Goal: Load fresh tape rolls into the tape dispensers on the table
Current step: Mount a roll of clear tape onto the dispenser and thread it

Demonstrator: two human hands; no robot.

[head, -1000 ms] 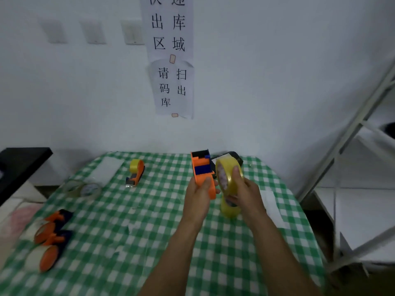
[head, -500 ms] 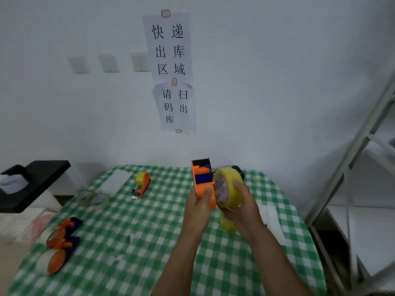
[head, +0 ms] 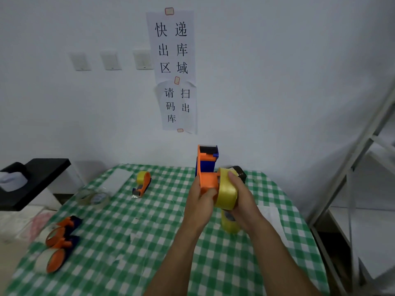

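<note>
My left hand (head: 201, 201) grips an orange and blue tape dispenser (head: 207, 167) held upright above the green checked table (head: 132, 242). My right hand (head: 241, 197) holds a yellow tape roll (head: 226, 189) pressed against the dispenser's right side, fingers curled over its rim. Under my right hand another yellow roll (head: 229, 223) stands on the cloth. A small orange dispenser with yellow tape (head: 142, 182) lies at the back left. Two orange and blue dispensers (head: 59, 244) lie at the front left.
Clear tape rolls (head: 94, 197) and a white flat sheet (head: 116, 180) lie at the back left. A black object (head: 240, 173) sits behind my right hand. A black shelf (head: 34, 180) stands left, a white metal rack (head: 352, 167) right, paper signs (head: 173, 71) on the wall.
The dispenser and yellow roll have risen a little and the roll now sits closer against the dispenser's side. The view has tilted upward.
</note>
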